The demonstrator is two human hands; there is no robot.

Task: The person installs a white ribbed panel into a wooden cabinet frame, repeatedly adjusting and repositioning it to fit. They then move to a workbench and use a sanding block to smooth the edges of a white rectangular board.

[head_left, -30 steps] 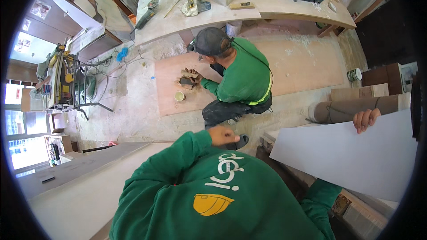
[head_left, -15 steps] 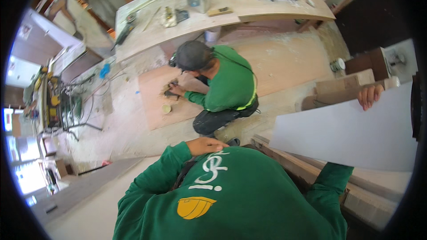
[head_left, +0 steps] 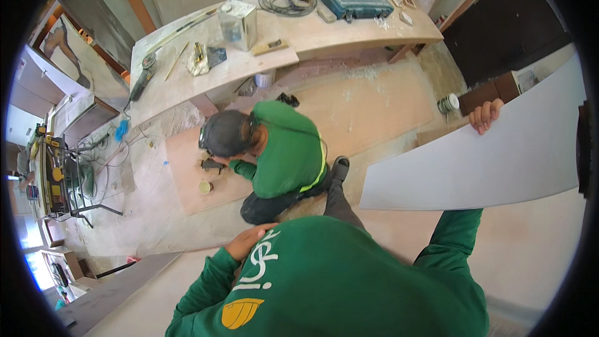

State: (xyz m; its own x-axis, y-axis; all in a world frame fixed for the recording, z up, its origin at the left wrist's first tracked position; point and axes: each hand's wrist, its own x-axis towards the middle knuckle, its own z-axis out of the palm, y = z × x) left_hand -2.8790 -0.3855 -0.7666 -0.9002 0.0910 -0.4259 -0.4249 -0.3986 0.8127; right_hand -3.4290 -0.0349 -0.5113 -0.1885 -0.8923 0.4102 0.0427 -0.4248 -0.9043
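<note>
At right, right hand curls over the top edge of a pale board, steadying it upright; left hand rests loosely open on own chest.

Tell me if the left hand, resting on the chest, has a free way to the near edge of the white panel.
Probably yes: the left hand is empty, and only the person's own green sweatshirt lies between it and the white panel.

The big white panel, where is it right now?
In the head view the white panel is on the right, its top edge gripped by the right hand, beside the co-worker in green crouching on the floor.
</note>
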